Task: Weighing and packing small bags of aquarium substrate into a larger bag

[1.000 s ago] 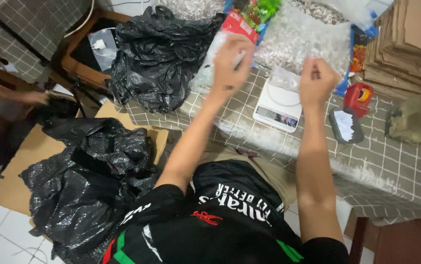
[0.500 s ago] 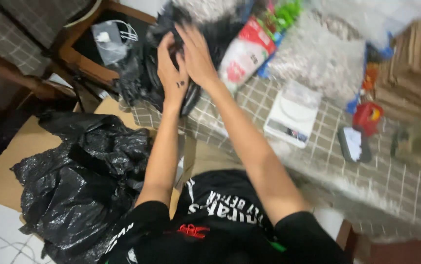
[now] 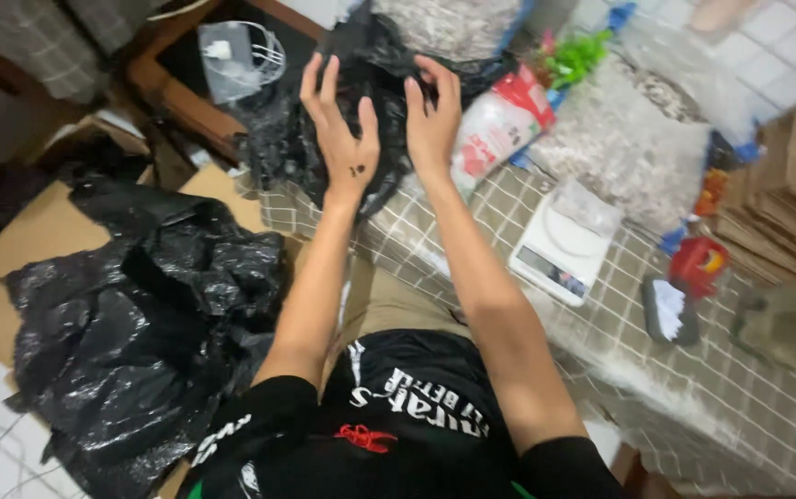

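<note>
Both of my hands reach forward to a crumpled black plastic bag (image 3: 301,139) lying at the left end of the checked table (image 3: 472,249). My left hand (image 3: 338,120) has its fingers spread and rests against the bag's top. My right hand (image 3: 432,111) is beside it, fingers curled onto the bag's black folds. Whether either hand grips the plastic is unclear.
A white digital scale (image 3: 569,245) with a small clear bag on it stands at mid-table. Behind it lie a red-and-white packet (image 3: 495,129) and big clear bags of pale grains (image 3: 624,143). Stacked cardboard (image 3: 786,194) sits at right. More black bags (image 3: 139,314) lie on the floor at left.
My hands left the area above the scale and swung left to the black bag on the table. The view turned left with them.
</note>
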